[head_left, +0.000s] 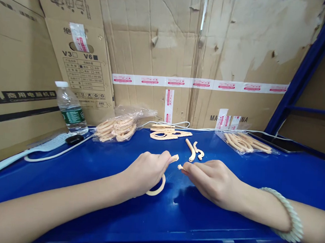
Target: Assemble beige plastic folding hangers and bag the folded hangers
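My left hand (148,172) is closed round a cream plastic hanger piece (174,158), whose end sticks out past the thumb. A curved cream loop (160,187) shows below that hand; whether it belongs to the same piece is hidden. Opposite, my right hand (216,183) pinches another cream hanger piece (180,167), with just its small tip showing. The two tips face each other with a narrow gap between them. Just beyond my right hand, a cream hanger arm (190,151) and a cream hanger hook (199,151) lie side by side on the blue table (112,217).
More cream hanger pieces (164,135) lie at the back. Clear bags of hanger pieces (116,128) (246,142) rest left and right. A water bottle (72,110), black object (74,139), white cable (52,158) and dark tablet-like device (277,142) lie around. Cardboard (155,55) walls the back.
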Tool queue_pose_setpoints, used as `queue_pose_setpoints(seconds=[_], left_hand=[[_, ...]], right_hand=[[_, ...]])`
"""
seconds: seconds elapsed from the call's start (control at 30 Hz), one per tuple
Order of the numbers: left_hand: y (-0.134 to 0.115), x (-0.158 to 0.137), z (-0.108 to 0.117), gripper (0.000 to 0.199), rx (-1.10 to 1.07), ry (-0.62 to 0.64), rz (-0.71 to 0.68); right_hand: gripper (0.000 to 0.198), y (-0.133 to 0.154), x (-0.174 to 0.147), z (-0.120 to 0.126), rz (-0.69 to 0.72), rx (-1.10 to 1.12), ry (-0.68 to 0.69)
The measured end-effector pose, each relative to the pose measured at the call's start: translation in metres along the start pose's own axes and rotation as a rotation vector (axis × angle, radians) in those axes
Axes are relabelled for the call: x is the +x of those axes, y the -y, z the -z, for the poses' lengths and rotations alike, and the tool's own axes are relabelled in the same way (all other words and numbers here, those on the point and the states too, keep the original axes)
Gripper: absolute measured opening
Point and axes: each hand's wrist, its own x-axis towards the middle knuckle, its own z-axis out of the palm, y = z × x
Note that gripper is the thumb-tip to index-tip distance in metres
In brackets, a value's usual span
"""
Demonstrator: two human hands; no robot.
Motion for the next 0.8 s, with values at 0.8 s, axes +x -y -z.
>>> queue_pose_setpoints(seconds=[0.8], left_hand=[[0.007, 0.005, 0.005, 0.031, -1.262, -0.235, 0.891]], right_hand=[[0.036, -0.090, 0.002, 0.024, -0.099, -0.144, 0.179]])
